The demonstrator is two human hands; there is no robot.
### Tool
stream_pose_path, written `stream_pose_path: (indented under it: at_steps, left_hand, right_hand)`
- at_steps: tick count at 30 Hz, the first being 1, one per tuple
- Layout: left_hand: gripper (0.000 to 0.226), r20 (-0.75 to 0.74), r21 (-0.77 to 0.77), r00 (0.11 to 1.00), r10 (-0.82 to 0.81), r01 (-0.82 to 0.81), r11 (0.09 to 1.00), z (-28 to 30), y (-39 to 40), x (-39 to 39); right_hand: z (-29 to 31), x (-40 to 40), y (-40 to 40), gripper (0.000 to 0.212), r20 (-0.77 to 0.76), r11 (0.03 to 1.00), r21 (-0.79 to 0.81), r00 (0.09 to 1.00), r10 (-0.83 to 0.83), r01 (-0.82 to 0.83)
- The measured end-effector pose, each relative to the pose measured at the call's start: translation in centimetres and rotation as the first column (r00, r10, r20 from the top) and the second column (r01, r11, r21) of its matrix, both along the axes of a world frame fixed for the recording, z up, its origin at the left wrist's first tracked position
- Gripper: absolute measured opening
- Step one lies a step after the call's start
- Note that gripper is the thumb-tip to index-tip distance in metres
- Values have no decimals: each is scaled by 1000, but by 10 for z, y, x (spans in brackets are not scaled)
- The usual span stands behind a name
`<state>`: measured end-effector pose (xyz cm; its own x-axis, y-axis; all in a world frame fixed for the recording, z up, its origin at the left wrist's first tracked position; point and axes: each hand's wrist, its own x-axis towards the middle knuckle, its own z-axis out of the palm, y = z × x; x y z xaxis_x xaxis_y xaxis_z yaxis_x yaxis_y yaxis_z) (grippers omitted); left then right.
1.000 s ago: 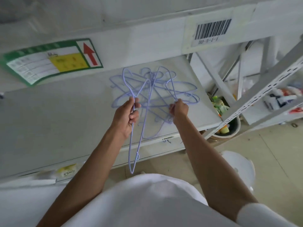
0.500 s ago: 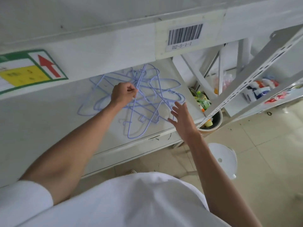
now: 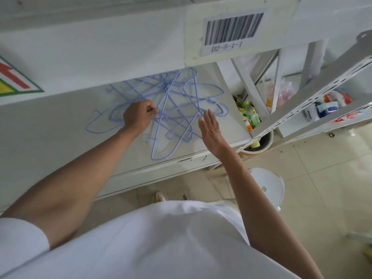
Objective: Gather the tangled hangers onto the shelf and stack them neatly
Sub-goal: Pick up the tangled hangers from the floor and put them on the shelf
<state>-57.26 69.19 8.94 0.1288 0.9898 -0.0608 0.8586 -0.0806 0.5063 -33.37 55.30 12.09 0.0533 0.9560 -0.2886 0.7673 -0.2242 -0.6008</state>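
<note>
The tangle of thin lilac wire hangers [image 3: 171,109] lies flat on the pale grey shelf board [image 3: 50,141], and that heap is our landmark. It sprawls in a loose star: hooks and shoulders cross every way, and one long loop reaches down from the heap to the shelf's front lip.

The left hand [image 3: 138,115] sits on the heap's left side, knuckles up, fingers curled tight and pinching a wire strand where several hangers cross. One hanger loop pokes out beyond the hand, further left of the heap.

The right hand [image 3: 209,127] comes in at the heap's right side, palm turned inward, fingers straight and close together, gripping nothing. Its fingertips are at the heap's right edge; whether they touch wire I cannot tell.

Above the heap runs the white front beam of the upper shelf, carrying a black-and-white barcode label [image 3: 231,31] marked D2-5-1-1. Far left of the heap on that same beam, a green-bordered sign with a red arrow [image 3: 14,79] peeks into view.

Right of the heap, past the shelf's end, a round white bin [image 3: 259,147] holds bottles and rubbish, a green-labelled bottle [image 3: 251,117] among them. A perforated white metal upright [image 3: 314,97] slants across beyond it. Below and right of the heap, on the beige tiled floor, stands a white round plastic stool [image 3: 267,186]. A white shirt fills the foreground.
</note>
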Motion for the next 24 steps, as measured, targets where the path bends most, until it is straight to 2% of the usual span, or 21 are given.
stream_pose_path:
  at_steps: [3, 5, 7, 8, 10, 12, 14, 16, 19, 21, 24]
  left_hand:
    - [21, -100, 62, 992, -78, 85, 994, 2, -20, -3]
    - [28, -142, 56, 987, -82, 90, 994, 6, -37, -1]
    - [37, -160, 74, 987, -32, 44, 996, 9, -62, 2]
    - [41, -174, 95, 985, 14, 2, 995, 10, -78, 3]
    - [46, -201, 141, 967, 159, -132, 981, 9, -115, 3]
    - [51, -199, 162, 933, 299, -269, 949, 3, -163, 2]
    - [55, -197, 163, 883, 426, -399, 903, -11, -227, 5]
    - [58, -214, 120, 804, 555, -542, 832, -25, -298, 21]
    - [60, -225, -108, 659, 718, -749, 653, -34, -401, 64]
    - [61, -236, -207, 572, 786, -820, 534, -36, -465, 97]
    - [60, -248, -209, 396, 884, -913, 350, -39, -556, 143]
  right_hand:
    - [-7, -2, 4, 58, 65, 999, 22, 997, 46, -48]
    - [-2, 1, 3, 53, 114, 972, 136, 977, 179, -194]
    - [2, 2, 1, 44, 184, 844, 368, 920, 346, -391]
    - [4, 5, 5, 36, 198, 790, 406, 889, 414, -459]
    - [14, 5, 9, 34, 232, 714, 354, 796, 559, -604]
    - [16, 4, 4, 42, 272, 575, 293, 643, 716, -764]
    - [-2, 7, -10, 22, 273, 433, 315, 518, 811, -845]
    - [-14, -1, -33, 31, 294, 327, 305, 415, 861, -894]
    - [-16, -24, -80, 63, 164, 348, 35, 349, 923, -937]
    - [-19, -31, -120, 68, 66, 321, -44, 318, 946, -946]
    - [-25, -28, -186, 68, 156, 63, -39, 57, 986, -997]
